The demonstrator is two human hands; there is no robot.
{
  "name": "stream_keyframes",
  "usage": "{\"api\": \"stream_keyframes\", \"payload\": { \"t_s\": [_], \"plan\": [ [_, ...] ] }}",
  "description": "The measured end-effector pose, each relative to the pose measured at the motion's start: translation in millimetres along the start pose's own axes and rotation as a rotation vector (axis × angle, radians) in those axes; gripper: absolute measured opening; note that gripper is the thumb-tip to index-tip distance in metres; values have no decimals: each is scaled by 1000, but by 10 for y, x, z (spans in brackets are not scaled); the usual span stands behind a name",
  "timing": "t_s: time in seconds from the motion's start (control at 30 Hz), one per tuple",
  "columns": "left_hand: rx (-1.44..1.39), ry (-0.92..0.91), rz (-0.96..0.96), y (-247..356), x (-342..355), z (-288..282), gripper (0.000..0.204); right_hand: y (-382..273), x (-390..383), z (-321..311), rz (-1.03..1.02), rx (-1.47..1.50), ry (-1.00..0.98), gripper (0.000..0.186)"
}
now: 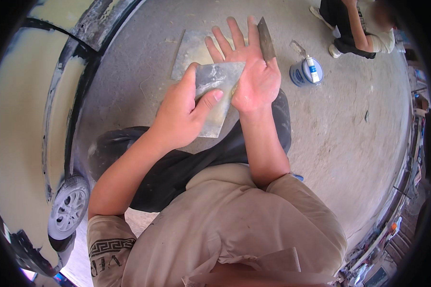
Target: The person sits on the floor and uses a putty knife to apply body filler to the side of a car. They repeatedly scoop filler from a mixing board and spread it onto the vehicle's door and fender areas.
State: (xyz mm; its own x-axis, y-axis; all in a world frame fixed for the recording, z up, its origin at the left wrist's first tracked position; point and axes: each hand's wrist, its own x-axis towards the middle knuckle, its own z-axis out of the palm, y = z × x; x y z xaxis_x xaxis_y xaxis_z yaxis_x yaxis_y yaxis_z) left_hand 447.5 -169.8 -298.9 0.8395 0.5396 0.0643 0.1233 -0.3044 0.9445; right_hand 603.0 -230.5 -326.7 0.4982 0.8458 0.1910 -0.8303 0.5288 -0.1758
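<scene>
My left hand (179,112) grips a flat, grey metal putty scraper (210,98), its thumb lying across the face and the fingers hidden behind. Pale smears mark this sheet. Its right edge rests close against the palm of my right hand (257,83); whether it touches cannot be told. The right palm is turned up with the fingers stretched out and apart. A narrow dark metal blade (267,40) stands up between that hand's thumb and forefinger side, held there. Beyond both hands lies a flat board (181,60) with yellowish smears on the floor.
A blue and white can (299,76) stands to the right, a tube (314,69) on its lid. To the left is a car body (21,119) with patchy filler and a wheel (68,210). Another person (359,33) sits at the far right. Clutter (392,229) lines the right edge.
</scene>
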Motion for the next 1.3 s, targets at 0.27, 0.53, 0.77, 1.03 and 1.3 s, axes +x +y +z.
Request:
{"api": "stream_keyframes", "payload": {
  "t_s": [0.27, 0.53, 0.77, 1.03, 1.3],
  "plan": [
    [56, -81, 0, -2, -46, 19, 48, 3, 11, 15, -25, -41, 42, 59],
    [-38, -120, -1, -35, -71, 65, 47, 8, 19, 3, -110, -76, 80, 57],
    [-39, -116, 1, -41, -61, 87, 46, 1, 16, -44, -123, -45, 119, 55],
    [-162, -144, -26, -60, -50, 112, 38, -13, 24, -87, -151, -18, 136, 53],
    [-220, -215, -22, -76, -24, 115, 36, -42, 59, -131, -143, 20, 135, 52]
  ]
}}
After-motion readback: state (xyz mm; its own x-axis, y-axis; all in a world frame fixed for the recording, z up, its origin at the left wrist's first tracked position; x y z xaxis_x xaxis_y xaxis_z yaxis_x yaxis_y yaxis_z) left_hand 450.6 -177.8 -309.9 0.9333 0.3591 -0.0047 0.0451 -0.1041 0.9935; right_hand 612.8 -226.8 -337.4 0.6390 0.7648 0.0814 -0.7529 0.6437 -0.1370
